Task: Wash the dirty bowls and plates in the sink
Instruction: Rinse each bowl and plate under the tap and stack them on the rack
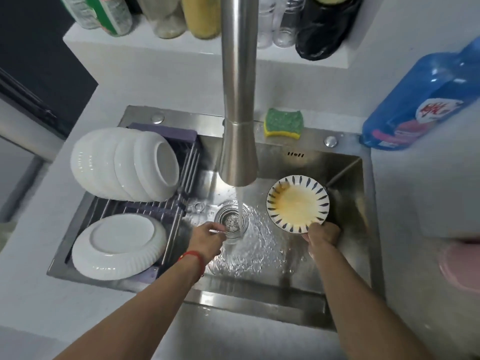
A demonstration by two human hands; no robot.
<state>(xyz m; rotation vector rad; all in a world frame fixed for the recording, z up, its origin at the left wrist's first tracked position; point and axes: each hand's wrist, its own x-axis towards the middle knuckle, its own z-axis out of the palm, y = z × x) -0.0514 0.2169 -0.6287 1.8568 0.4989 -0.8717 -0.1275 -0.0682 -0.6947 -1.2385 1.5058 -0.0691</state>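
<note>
Five white dishes (124, 165) racked, my right hand (323, 233) gripped one greasy patterned bowl (298, 203), left hand (207, 235) loosely curled under tap water (242, 203).

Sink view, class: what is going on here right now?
A person is washing up. The right hand holds a patterned dish with yellow residue beside the running tap. The left hand reaches toward the water near the drain. White plates sit on the rack at the left.
</note>
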